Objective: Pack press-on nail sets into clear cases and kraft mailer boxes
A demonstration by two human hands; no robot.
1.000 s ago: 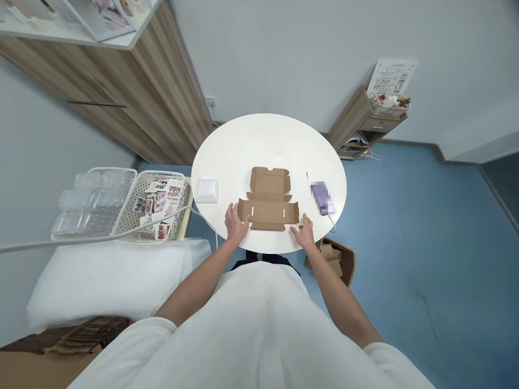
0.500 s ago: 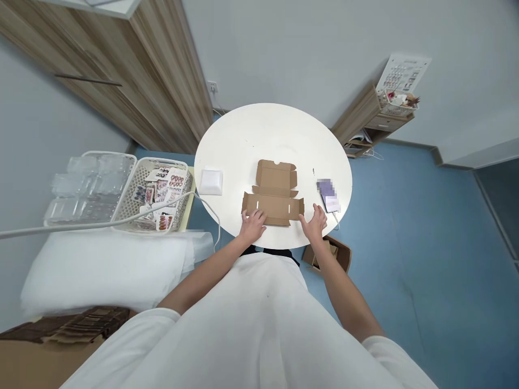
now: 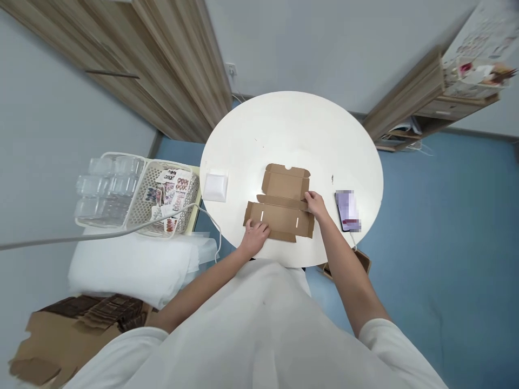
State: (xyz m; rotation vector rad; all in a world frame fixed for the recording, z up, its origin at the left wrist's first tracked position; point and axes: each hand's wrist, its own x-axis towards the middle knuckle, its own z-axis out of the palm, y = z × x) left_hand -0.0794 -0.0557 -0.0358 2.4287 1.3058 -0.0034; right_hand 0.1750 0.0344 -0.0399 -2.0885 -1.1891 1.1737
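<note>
An unfolded brown cardboard box (image 3: 279,219) lies on the white round table (image 3: 292,124), its flaps spread and two short white slots showing in the near panel. My left hand (image 3: 255,236) rests on the near left corner of the cardboard with bent fingers gripping its edge. On the other side, my right hand (image 3: 315,205) pinches the right end of the narrow middle strip between thumb and fingers. A phone (image 3: 347,210), its screen blurred out, lies to the right of that hand with a cable attached. Left of the cardboard sits a small white packet (image 3: 215,187).
At the left stand a basket with printed cards (image 3: 172,197) and another with clear plastic boxes (image 3: 107,189). A white cable (image 3: 121,233) crosses in front of them. White wrapping sheets (image 3: 130,267) and stacked cardboard (image 3: 68,340) lie nearer. A wooden shelf (image 3: 430,102) stands far right.
My right hand has moved from the near right corner up to the middle strip's right end and closed there. My left hand stays at the near left corner. The view has shifted.
</note>
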